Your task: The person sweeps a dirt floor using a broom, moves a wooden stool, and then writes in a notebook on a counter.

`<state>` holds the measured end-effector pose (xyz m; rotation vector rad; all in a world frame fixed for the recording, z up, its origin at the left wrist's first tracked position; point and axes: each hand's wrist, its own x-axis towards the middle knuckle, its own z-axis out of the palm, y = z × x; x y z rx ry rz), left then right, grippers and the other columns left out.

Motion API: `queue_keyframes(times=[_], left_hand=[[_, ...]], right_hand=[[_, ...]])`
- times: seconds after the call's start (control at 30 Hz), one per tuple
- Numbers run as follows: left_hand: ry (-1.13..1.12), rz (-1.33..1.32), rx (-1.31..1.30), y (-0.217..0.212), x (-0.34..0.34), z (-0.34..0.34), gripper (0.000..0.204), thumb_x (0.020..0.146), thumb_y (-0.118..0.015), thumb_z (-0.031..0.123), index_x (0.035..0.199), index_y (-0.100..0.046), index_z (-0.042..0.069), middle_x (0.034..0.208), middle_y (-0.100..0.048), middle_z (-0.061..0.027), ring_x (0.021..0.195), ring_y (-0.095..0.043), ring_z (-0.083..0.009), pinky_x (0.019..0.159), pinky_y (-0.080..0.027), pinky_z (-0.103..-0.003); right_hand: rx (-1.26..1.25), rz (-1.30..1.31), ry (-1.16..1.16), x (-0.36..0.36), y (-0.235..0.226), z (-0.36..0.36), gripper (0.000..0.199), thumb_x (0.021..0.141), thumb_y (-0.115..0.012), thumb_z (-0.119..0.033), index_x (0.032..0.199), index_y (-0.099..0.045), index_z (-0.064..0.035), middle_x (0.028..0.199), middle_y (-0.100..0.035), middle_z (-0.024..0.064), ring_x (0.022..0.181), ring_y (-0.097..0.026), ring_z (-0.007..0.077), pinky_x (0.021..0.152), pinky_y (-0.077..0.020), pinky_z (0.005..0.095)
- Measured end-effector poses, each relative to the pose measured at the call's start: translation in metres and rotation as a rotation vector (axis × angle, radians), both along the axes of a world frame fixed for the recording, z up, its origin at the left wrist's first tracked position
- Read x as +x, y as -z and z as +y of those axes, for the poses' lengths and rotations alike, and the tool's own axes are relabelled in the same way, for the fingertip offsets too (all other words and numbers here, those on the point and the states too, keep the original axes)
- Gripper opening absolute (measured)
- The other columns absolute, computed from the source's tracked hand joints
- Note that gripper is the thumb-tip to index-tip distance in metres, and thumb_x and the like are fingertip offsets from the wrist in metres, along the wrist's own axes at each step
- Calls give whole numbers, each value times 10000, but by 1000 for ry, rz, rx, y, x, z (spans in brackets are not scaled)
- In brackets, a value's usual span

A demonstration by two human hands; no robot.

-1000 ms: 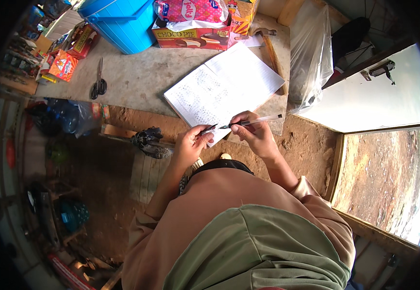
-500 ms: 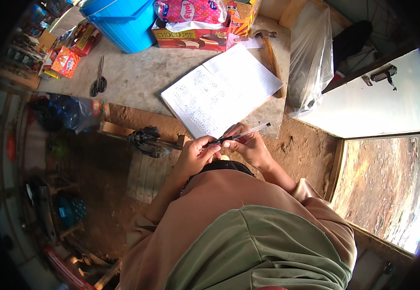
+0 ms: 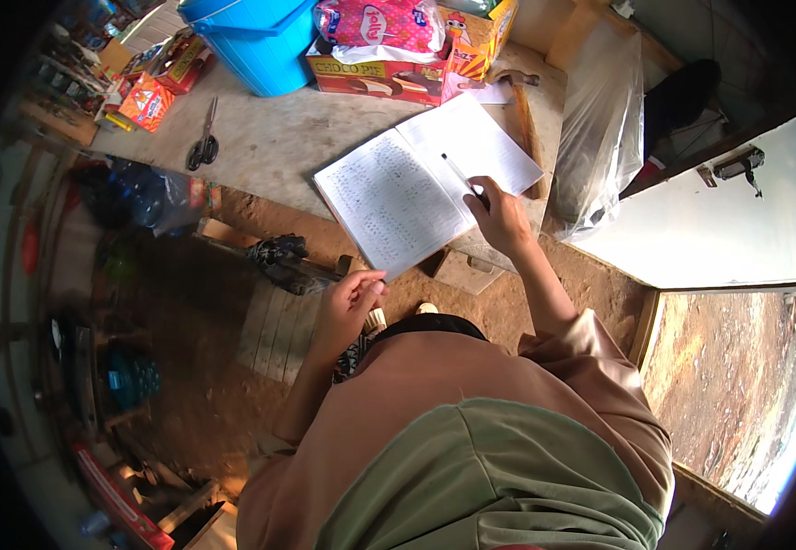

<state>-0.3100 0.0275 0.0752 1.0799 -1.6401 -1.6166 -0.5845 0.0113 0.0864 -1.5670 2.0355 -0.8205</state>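
Observation:
An open notebook [image 3: 430, 197], its left page filled with handwriting, lies near the front edge of the table. Over its right page, my right hand [image 3: 505, 218] is closed on a clear-barrelled pen [image 3: 456, 170] with dark ends, pointing up and left. My left hand [image 3: 350, 301] is at the notebook's lower left corner, its fingers curled and thumb pressed in. A small dark bit shows at those fingertips, too small to name.
On the table [image 3: 265, 137] are scissors [image 3: 203, 142], a blue bucket [image 3: 256, 46], a red snack box [image 3: 375, 78] with a pink pack [image 3: 379, 26] on it, and a hammer [image 3: 528, 128]. A plastic bag [image 3: 599, 147] hangs at right, near a white door panel [image 3: 700, 215].
My hands have parted. My right hand has carried the pen up and right over the notebook; my left hand has moved slightly left and down, to the notebook's corner.

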Motion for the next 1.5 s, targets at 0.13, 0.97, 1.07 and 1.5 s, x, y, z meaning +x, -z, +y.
queue_keyframes(times=[0.13,0.97,1.07,1.5], left_hand=[[-123,-4,74,6,14,11,234,882,-507,156,1035,-544,-17,854,-607,-75,716,-556,-83,644,-459,-207],[-314,183,197,34,1,-85,198,842,-574,163,915,-585,-20,746,-594,-55,570,-539,-82,484,-463,-205],[-308,144,67,19,15,-105,191,842,-566,149,890,-587,-36,760,-597,-46,633,-533,-86,561,-436,-221],[-287,92,252,17,16,-103,280,824,-597,245,967,-465,43,777,-578,-35,539,-553,-90,363,-352,-191]], right_hand=[[-97,241,-122,8,21,-23,489,763,-605,-187,1208,-448,-60,1103,-478,167,1010,-473,313,842,-417,381],[-296,-50,321,49,31,86,268,790,-576,-115,1046,-569,-35,1044,-540,150,979,-511,316,820,-423,371],[-223,-83,369,57,23,97,262,789,-583,-119,1039,-574,-41,1043,-541,142,961,-517,318,812,-427,370],[-81,324,-137,75,20,25,655,745,-612,-299,1322,-323,-187,1381,-237,131,1286,-213,288,1030,-162,481]])
